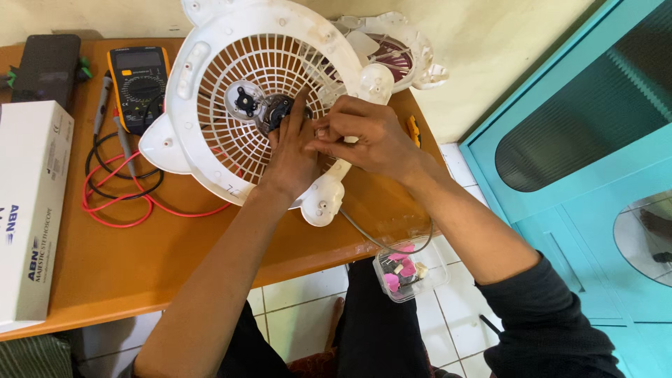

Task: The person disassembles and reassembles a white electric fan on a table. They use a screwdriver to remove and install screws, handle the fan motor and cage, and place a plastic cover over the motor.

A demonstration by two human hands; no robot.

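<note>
We see a white fan grille (210,105) lying flat on an orange-brown table (175,252), with both hands working at its middle. Our left hand (290,157) rests on the grille, its fingers (297,115) curled in and reaching up to the dark round motor hub (278,110) at the centre, the fingertips touching its lower right edge. Our right hand (367,136) comes in from the right, just beside the left; its fingers (325,133) are pinched narrowly together against the back of the left hand's fingers, and we cannot tell what, if anything, they grip. The hub lies just above and left of both sets of fingertips.

A second white fan part (399,52) sits behind the grille. To the left lie a yellow-edged multimeter (140,80) with red and black leads (119,189), a white box (31,210) and a black case (45,66). A clear plastic tub (409,269) of small pink and white bits sits at the table's near edge, with a grey cable (371,238) running towards it
</note>
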